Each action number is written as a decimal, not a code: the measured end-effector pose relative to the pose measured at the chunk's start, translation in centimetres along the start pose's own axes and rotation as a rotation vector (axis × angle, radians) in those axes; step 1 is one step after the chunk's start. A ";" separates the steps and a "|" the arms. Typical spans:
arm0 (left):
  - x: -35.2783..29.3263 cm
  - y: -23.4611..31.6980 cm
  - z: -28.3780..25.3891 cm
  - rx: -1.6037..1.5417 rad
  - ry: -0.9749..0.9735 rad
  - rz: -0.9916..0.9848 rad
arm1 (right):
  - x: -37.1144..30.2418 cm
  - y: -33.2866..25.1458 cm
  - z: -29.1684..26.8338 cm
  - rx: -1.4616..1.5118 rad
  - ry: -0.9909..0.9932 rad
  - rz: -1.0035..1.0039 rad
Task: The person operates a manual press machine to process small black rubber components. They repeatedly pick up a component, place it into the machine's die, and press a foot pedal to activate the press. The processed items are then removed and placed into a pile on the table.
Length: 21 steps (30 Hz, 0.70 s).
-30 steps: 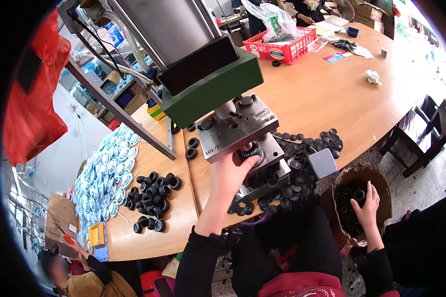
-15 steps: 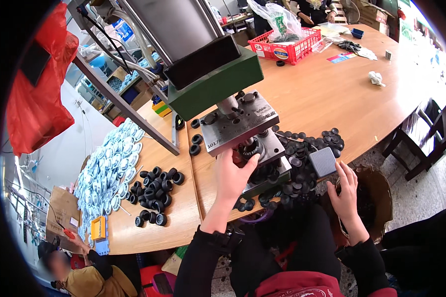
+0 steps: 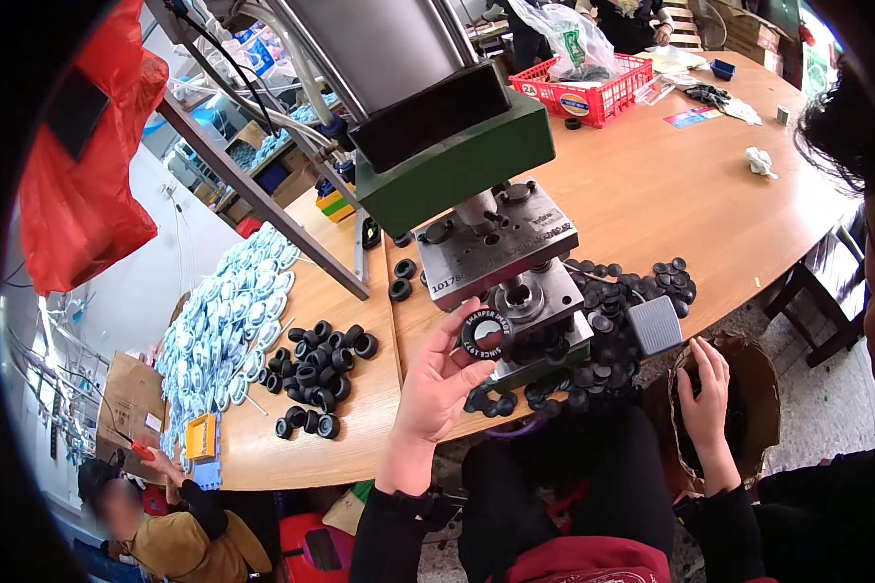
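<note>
My left hand pinches a small black toy-tyre-like ring, with pale lettering round its face, between thumb and fingers. It holds the ring just in front of a metal press die, apart from it. The die's upper plate hangs from the green press head. Below that plate, a round metal socket shows on the lower block. My right hand is open, fingers stretched, near a grey ribbed pad and touching nothing I can make out. Many black discs lie heaped beside the die.
Black rings lie piled on the table left of a wooden strip, beside a heap of pale blue parts. A red crate stands at the back. An open carton is below my right hand. Other people are at left, right and back.
My left hand has drawn the black ring out of the die toward me, baring the socket. My right hand stays open near the grey pad. A person's head has come in at the right.
</note>
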<state>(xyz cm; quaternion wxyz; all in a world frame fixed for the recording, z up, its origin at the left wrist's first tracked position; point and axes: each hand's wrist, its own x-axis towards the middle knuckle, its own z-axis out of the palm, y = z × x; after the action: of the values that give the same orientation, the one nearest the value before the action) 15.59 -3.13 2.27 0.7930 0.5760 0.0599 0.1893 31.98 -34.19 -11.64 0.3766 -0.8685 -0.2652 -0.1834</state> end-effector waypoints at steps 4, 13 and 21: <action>-0.9 -0.1 0.1 -0.019 -0.018 -0.018 | -0.1 -0.3 0.2 0.013 -0.005 -0.015; -2.9 -0.9 2.2 0.064 -0.133 -0.187 | 1.1 -7.0 -1.2 0.391 -0.137 -0.175; -6.0 -5.6 1.7 0.316 -0.226 -0.424 | -1.2 -10.9 -1.4 0.468 -0.435 -0.193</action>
<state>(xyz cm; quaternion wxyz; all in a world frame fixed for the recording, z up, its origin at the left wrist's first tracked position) 11.85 -8.36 -3.18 0.7169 0.6845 0.1190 -0.0576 24.35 -29.35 -5.27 0.4814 -0.7481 -0.4552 0.0374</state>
